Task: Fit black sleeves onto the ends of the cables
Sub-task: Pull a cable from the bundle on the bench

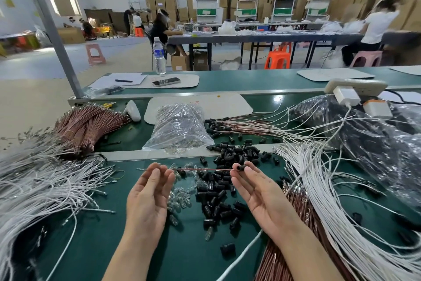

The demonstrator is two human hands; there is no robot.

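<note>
Green surface (109,235) underfoot of the action, a busy workshop beyond, and both palms are turned up over a scatter of loose black sleeves (218,189).

Watch the one cable (205,169) that matters. It's a thin reddish cable stretched taut and level between the two grips, its long axis running straight across from side to side. The left hand (148,198) has it pinched at the fingertips, with a short bare tail poking out past the outer side of that grip. The right hand (262,198) has its grip closed on the opposite end. Right there, touching those fingertips on their outer side, sits a black sleeve (242,168), lined up on the cable's axis.

So the right grip is the near one, and the sleeve lies just outboard of it. How deep the cable end sits inside that sleeve, I can't tell. My read is that the fit happens at this end, with the left grip steadying while the right seats the sleeve along the line of the cable.

White cables (319,178) fan away beyond the right grip, well clear.
</note>
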